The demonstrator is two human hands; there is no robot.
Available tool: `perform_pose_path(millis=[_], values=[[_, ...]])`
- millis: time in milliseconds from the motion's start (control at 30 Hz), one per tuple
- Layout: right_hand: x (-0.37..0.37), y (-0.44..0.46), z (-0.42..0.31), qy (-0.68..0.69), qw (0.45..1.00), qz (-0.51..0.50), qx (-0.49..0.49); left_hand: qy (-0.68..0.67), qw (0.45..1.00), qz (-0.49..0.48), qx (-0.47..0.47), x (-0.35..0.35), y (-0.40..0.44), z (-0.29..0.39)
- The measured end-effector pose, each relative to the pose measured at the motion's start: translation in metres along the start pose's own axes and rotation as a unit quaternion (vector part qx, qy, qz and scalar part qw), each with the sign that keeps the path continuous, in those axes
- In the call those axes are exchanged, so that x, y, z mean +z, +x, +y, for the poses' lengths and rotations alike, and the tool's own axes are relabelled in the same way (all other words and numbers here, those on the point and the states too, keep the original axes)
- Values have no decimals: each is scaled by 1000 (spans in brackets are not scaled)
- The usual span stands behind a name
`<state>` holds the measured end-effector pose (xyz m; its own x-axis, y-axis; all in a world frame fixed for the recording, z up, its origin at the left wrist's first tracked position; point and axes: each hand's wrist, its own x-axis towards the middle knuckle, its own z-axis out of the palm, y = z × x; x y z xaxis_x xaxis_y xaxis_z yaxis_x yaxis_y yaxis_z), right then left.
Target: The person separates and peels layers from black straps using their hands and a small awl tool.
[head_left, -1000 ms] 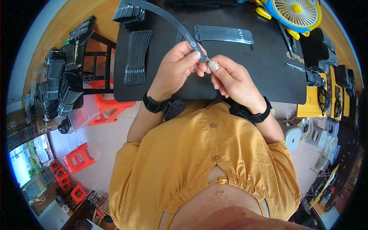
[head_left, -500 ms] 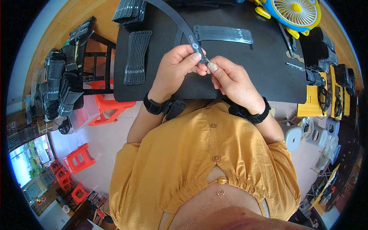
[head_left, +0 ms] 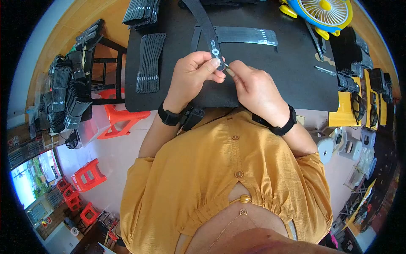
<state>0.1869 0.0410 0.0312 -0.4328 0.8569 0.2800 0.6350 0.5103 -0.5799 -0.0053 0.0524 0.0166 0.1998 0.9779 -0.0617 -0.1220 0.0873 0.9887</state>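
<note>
A dark strap with white print near its rounded end is pinched between the thumb and fingers of my left hand. It rises from there toward the table's far edge. Close beside the strap's end, my right hand pinches a small thin item, too small to identify. Behind my hands a flat stack of grey straps lies on the black table. Another fanned stack of straps lies to the left.
More straps are piled at the far left corner. A blue and yellow fan and scissors are at the far right. Strap bundles hang at the left. Red stools stand on the floor.
My right hand has turned over and shifted slightly right, away from my left fingers. The held strap now stands more upright, its far part swung right.
</note>
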Motion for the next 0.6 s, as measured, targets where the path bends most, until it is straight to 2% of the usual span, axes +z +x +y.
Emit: perform_pose_path(millis=[133,167,200,233,300,333,367,400,433,533,600], values=[[-6,5,-1,42,999,-13,22,19,1000,-2,-5,-1,-1,4],[-14,10,3,234,956,-123,125,3,1000,-17,-9,-2,-1,4],[-17,13,6,412,855,-225,220,-12,999,-32,-14,-3,-1,4],[-16,13,7,412,855,-225,221,-13,999,-32,-15,-2,-1,3],[-9,12,9,385,881,-191,198,0,1000,-5,-13,0,0,2],[-2,8,4,233,964,-94,92,0,1000,-5,-13,1,2,0],[3,5,5,233,963,-93,94,11,1000,8,-25,2,3,-3],[8,3,8,49,998,-42,18,22,999,21,-36,2,4,-6],[10,2,9,-138,989,11,-59,23,999,20,-35,2,5,-10],[4,4,9,-119,992,-18,-46,12,999,21,-40,1,5,-14],[0,6,14,-109,992,-17,-55,-25,998,-28,-44,-4,5,-5]])
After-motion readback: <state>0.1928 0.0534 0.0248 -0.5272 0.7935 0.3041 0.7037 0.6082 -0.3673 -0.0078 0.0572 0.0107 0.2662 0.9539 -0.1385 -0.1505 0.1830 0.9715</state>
